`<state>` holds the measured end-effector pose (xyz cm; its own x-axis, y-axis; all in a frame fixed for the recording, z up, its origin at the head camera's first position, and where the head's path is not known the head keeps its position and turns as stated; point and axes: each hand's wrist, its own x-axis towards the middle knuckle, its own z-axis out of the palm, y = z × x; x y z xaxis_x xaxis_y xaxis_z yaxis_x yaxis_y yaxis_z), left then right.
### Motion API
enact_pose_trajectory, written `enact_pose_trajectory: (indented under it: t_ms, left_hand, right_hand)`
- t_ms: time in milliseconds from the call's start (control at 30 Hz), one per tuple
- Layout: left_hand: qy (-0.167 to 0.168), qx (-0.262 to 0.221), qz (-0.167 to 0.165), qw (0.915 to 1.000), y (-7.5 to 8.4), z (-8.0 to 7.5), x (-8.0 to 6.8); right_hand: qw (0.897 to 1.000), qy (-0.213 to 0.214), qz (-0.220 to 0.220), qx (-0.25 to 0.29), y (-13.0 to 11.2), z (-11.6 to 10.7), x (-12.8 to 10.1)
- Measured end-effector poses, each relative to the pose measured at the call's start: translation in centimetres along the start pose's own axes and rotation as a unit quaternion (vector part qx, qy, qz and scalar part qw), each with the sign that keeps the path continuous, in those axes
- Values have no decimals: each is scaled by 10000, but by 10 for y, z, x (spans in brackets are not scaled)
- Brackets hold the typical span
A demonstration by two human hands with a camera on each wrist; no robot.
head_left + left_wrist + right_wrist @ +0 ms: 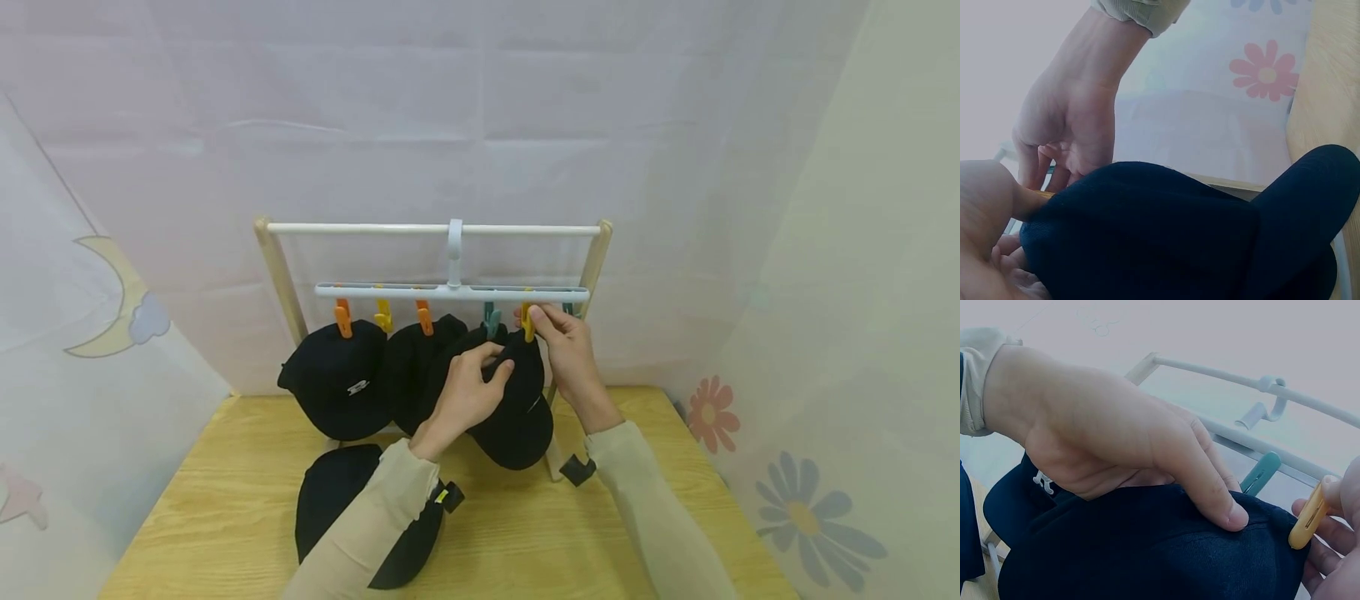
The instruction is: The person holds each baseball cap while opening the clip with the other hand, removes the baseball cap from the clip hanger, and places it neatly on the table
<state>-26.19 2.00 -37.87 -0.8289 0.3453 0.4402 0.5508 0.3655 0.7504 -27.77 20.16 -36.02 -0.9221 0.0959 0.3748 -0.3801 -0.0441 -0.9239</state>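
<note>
A black cap (pixel 517 421) hangs under the white clip hanger (pixel 450 292) at its right end. My left hand (pixel 480 375) grips the cap's top edge, with its fingers curled over the fabric (pixel 1147 550). My right hand (pixel 551 327) pinches the yellow clip (pixel 528 322) just above that edge. In the right wrist view the yellow clip (pixel 1309 515) sits at the cap's rim, held by my right fingers (pixel 1335 506). A teal clip (pixel 1261 473) hangs just behind my left hand (pixel 1116 437). The left wrist view shows the cap (pixel 1166 237) and my right hand (pixel 1066 131).
The hanger hooks over the white bar (pixel 375 227) of a wooden rack (pixel 277 275). Two more black caps (pixel 341 379) hang from orange clips (pixel 342 317) to the left. Another black cap (pixel 337 500) lies on the wooden table (pixel 225 500). Pale curtains surround the table.
</note>
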Motion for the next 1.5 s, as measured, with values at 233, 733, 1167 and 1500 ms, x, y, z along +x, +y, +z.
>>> enact_pose_trajectory:
  t_ms: [233, 733, 1167, 1500]
  left_hand:
    - [11, 25, 55, 10000, 0, 0, -2]
    - [75, -122, 102, 9998, 0, -1, -7]
    - [60, -105, -14, 9999, 0, 1, -15]
    - [37, -178, 28, 9998, 2, 0, -18]
  right_hand:
    - [9993, 191, 226, 214, -1, 1, 1]
    - [9983, 478, -6, 330, -2, 10, 1]
    - [9965, 707, 154, 422, -2, 14, -2]
    - [9956, 781, 75, 511, -4, 15, -1]
